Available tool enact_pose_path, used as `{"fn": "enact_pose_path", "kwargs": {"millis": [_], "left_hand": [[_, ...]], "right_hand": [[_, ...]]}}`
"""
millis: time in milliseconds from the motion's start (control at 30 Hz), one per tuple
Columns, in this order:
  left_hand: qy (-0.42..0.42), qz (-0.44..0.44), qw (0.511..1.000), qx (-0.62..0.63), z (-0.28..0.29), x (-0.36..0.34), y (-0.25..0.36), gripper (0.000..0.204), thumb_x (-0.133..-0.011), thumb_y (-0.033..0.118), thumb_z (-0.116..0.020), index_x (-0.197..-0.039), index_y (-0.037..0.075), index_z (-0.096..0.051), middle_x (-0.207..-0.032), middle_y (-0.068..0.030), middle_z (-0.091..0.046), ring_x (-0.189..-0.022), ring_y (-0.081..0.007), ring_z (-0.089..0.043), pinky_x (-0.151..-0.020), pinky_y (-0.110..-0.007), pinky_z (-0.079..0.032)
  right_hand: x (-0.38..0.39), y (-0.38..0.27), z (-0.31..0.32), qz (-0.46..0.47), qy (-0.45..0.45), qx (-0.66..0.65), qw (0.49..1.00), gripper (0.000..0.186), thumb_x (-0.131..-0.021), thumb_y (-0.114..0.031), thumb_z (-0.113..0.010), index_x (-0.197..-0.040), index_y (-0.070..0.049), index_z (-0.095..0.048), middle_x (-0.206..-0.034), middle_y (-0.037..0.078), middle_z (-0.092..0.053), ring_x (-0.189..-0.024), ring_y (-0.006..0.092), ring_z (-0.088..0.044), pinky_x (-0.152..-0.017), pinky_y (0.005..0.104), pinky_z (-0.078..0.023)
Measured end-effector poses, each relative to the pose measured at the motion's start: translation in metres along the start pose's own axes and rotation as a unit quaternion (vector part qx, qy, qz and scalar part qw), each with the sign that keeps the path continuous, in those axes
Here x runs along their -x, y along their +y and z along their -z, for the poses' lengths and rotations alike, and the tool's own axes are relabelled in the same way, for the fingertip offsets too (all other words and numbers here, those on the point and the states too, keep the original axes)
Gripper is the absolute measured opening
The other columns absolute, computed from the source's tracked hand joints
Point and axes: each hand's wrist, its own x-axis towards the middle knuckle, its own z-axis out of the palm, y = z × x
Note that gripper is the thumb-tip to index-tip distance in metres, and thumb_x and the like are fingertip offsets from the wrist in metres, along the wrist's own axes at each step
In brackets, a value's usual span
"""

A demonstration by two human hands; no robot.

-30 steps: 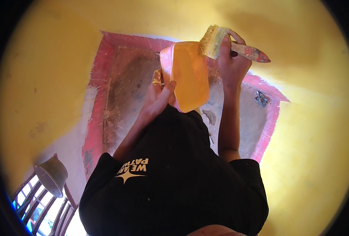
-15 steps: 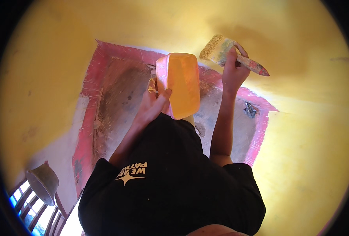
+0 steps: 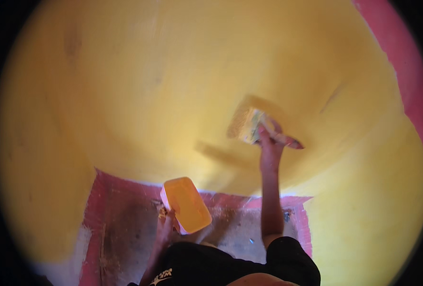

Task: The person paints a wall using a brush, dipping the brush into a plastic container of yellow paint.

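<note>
A wide paintbrush (image 3: 249, 125) with pale, paint-smeared bristles and a red-spotted handle is in my right hand (image 3: 270, 143), closed around it. The bristles are blurred against the yellow wall (image 3: 173, 86) in front of me, where shadows fall beside them. Lower and to the left, my left hand (image 3: 167, 219) grips a pinkish plastic tub (image 3: 186, 205) with yellow paint inside, tilted toward my view. Something yellow-smeared is by its fingers, too small to make out.
Below the wall runs a red-pink painted band (image 3: 97, 200) around a dusty grey floor (image 3: 228, 236), with small debris near the right. Another red-pink strip (image 3: 402, 62) shows at the upper right. At lower left is a pale, unpainted-looking patch of wall (image 3: 68, 257).
My view has swung up to the wall, putting the tub and floor lower in the picture. The brush has moved from beside the tub up onto the wall.
</note>
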Motion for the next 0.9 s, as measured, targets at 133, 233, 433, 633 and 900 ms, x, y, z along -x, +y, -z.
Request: {"fn": "enact_pose_path", "kwargs": {"millis": [133, 233, 433, 633, 900], "left_hand": [[0.015, 0.02, 1.0, -0.006, 0.003, -0.003, -0.021, 0.048, -0.097, 0.044, -0.044, -0.128, 0.008, -0.045, -0.114, -0.0152, -0.059, -0.093, -0.0262, -0.064, -0.066, -0.038, -0.056], [0.005, 0.014, 1.0, 0.022, -0.004, 0.003, -0.004, 0.049, -0.097, 0.047, -0.044, -0.126, 0.008, -0.048, -0.112, -0.0133, -0.06, -0.093, -0.0245, -0.064, -0.066, -0.036, -0.054], [-0.019, 0.017, 0.999, 0.045, -0.006, -0.004, -0.016, 0.049, -0.098, 0.047, -0.044, -0.126, 0.008, -0.045, -0.111, -0.0114, -0.06, -0.093, -0.0239, -0.063, -0.068, -0.035, -0.054], [0.05, 0.016, 0.998, 0.046, 0.011, -0.018, -0.04, 0.051, -0.096, 0.05, -0.043, -0.124, 0.007, -0.049, -0.107, -0.0148, -0.062, -0.085, -0.0269, -0.065, -0.065, -0.039, -0.054], [0.048, -0.005, 0.998, 0.037, 0.003, -0.008, -0.021, 0.049, -0.096, 0.049, -0.044, -0.123, 0.008, -0.049, -0.105, -0.0139, -0.062, -0.085, -0.026, -0.065, -0.065, -0.039, -0.054]], "right_hand": [[-0.077, -0.097, -0.019, 0.256, -0.089, 0.232, 0.934, 0.043, -0.093, -0.015, -0.066, -0.131, 0.0, -0.052, -0.112, 0.008, -0.063, -0.098, 0.0136, -0.062, -0.083, 0.0279, -0.053], [-0.133, -0.162, -0.065, 0.501, -0.094, 0.307, 0.804, 0.04, -0.091, -0.015, -0.067, -0.127, -0.003, -0.058, -0.103, 0.007, -0.07, -0.093, 0.0149, -0.066, -0.082, 0.0287, -0.053], [-0.208, -0.278, -0.14, 0.656, -0.05, 0.449, 0.604, 0.033, -0.091, -0.022, -0.066, -0.124, -0.019, -0.065, -0.105, 0.002, -0.072, -0.084, 0.0221, -0.067, -0.081, 0.032, -0.054], [-0.221, -0.308, -0.193, 0.598, -0.096, 0.533, 0.591, 0.037, -0.085, -0.027, -0.062, -0.122, -0.027, -0.063, -0.084, 0.004, -0.071, -0.08, 0.0257, -0.065, -0.073, 0.0393, -0.054], [-0.166, -0.227, -0.158, 0.572, -0.173, 0.623, 0.504, 0.041, -0.083, -0.02, -0.063, -0.122, -0.03, -0.063, -0.087, 0.003, -0.07, -0.083, 0.0263, -0.065, -0.077, 0.0375, -0.055]]}}
